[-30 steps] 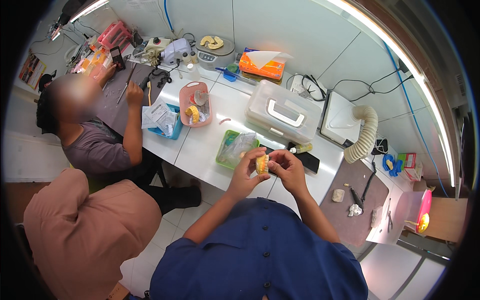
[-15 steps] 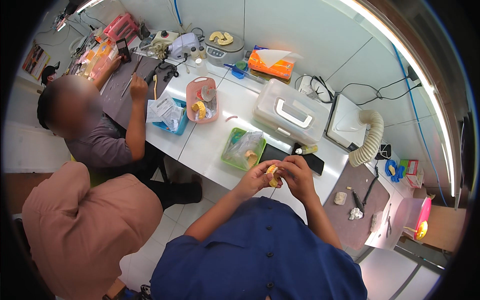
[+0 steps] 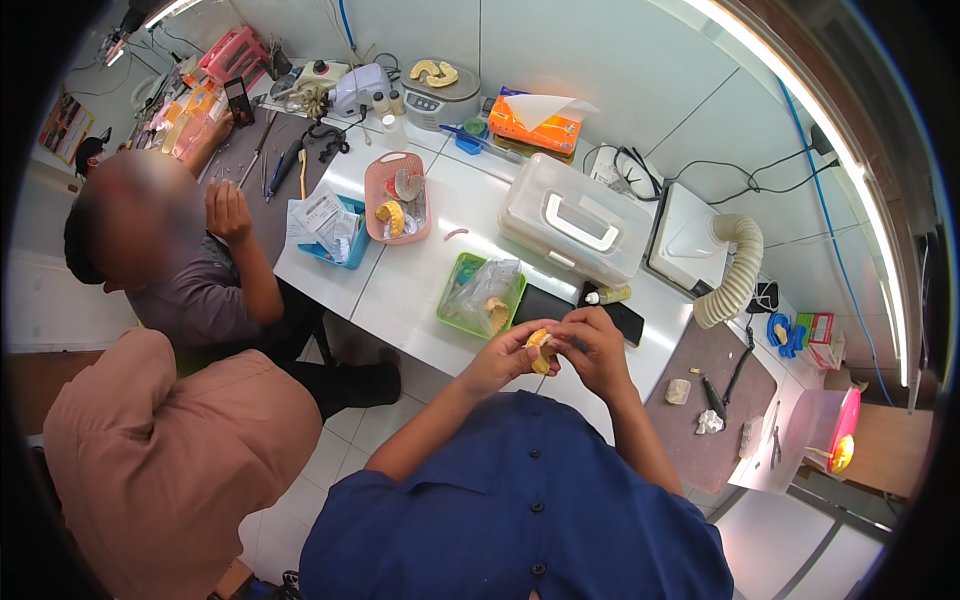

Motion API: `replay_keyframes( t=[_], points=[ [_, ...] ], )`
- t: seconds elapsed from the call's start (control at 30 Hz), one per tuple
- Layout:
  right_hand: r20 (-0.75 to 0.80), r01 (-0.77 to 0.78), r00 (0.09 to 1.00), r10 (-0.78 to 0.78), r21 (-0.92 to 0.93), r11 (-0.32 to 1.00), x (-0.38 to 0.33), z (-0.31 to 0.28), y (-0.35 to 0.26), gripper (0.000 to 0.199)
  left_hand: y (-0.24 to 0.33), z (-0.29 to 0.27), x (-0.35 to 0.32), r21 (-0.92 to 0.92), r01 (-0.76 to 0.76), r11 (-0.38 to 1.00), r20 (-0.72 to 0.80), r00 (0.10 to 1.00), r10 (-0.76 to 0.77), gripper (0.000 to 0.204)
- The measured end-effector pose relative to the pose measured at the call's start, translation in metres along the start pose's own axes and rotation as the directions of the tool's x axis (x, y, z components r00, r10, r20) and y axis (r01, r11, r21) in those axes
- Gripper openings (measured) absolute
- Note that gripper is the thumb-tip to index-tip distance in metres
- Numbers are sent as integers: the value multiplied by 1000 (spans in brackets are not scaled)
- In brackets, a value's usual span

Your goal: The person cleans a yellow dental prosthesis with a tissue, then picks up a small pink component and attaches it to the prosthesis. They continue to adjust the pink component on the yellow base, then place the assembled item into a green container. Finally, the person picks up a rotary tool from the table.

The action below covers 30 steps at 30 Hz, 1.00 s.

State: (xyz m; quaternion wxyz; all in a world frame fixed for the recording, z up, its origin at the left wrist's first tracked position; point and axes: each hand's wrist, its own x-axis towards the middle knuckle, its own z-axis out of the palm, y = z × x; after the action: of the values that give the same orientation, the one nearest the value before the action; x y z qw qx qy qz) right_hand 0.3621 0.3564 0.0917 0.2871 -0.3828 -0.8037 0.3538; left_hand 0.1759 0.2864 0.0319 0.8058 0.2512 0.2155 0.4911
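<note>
Presently, the left grip (image 3: 508, 357) pinches a yellow, horseshoe-shaped dental cast (image 3: 541, 353) between thumb and fingers, held clear of the white tiled bench (image 3: 408, 292). The right grip (image 3: 592, 347) has bent fingertips gathered at the cast's right side; whether they pinch it or merely touch it cannot be told. Status, as judged: the cast is taken up and under handling, not set down; how much remains is not evident.

Just beyond the hands, a green plastic basket (image 3: 452, 320) holds a crumpled clear plastic bag (image 3: 480, 288) and a tan cast (image 3: 496, 315), neither of them gripped. Farther left, a pink plastic basket (image 3: 380, 176) holds a second yellow cast (image 3: 390, 216).

Changes against the frame one second earlier: the held cast presents a different face, the tan cast shows more fully, and the seated co-worker's nearer hand (image 3: 228, 212) has drawn back from a black handpiece (image 3: 286, 168).
</note>
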Motion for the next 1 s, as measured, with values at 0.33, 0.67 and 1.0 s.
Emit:
replay_keyframes(
  t=[0.33,0.67,1.0],
  points=[
    [33,41,999,-38,-93,995,-3,-1,2,24,8,1,-1,117,36,992,1,999,-37,59],
    [21,59,998,-58,-49,997,0,3,-2,26,7,3,3,-87,12,996,-121,992,-22,44],
    [-10,85,996,-87,-138,987,-1,1,-9,25,12,6,3,38,14,999,-128,992,-9,44]
  ],
)
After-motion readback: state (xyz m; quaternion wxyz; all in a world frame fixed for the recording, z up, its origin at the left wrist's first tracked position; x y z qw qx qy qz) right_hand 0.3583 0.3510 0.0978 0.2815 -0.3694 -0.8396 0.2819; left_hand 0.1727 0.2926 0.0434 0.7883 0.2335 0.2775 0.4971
